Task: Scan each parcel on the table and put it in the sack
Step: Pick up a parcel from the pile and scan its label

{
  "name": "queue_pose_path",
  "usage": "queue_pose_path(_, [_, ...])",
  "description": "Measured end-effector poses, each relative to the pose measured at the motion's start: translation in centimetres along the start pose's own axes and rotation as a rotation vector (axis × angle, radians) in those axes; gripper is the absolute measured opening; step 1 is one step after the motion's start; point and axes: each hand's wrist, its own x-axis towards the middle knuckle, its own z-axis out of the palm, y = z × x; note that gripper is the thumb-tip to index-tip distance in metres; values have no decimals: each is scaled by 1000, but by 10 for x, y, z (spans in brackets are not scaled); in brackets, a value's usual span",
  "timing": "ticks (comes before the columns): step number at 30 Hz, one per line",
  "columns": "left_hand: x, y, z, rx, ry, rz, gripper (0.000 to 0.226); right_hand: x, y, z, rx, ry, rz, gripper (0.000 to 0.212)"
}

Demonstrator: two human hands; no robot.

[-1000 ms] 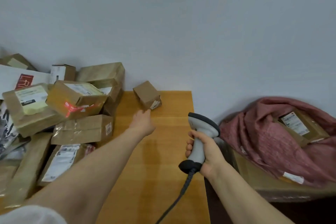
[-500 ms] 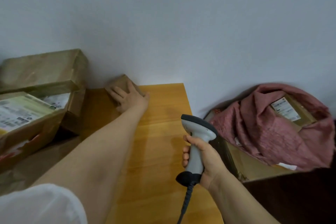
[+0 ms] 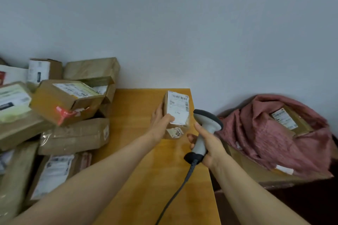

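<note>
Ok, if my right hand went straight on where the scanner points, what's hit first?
Probably the small parcel in your left hand; the scanner in your right hand aims at it, though depth is unclear.

Wooden table [image 3: 164,179], parcels [image 3: 73,133] heaped — left side

Smooth varnished wood: table [image 3: 133,107]. Matt cardboard: small parcel [image 3: 176,113], with paper label [image 3: 179,104]. Matt grey plastic: scanner [image 3: 206,120]. Crumpled cloth: sack [image 3: 265,139]. Glossy film wrap: taped parcel [image 3: 73,135], left.
</note>
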Motion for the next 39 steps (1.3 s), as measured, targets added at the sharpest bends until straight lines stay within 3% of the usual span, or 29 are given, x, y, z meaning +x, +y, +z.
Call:
queue_pose_path(4, [-60,-11,4,-63,23,18,96,-43,17,-12,-35,-123,-4,62])
queue_pose_path(11, [-175,-6,-7,-80,-80,-45,53,-105,48,-49,-119,-257,-35,34])
queue_pose_path(15, [-217,-12,-35,-87,-24,-158,63,-135,64,-52,-244,-297,-67,34])
queue_pose_path(18, [-239,-22,-50,-105,97,-217,51,-156,74,-47,-355,-305,-117,25])
queue_pose_path(25, [-258,-43,-77,-122,211,-223,49,-201,84,-35,-531,-442,-164,10])
queue_pose_path(29, [-259,-52,-92,-135,207,-206,61,-214,89,-27,-588,-438,-173,10])
queue_pose_path(39, [-251,-57,-116,-106,187,-163,38,-226,96,-4,-658,-404,-267,14])
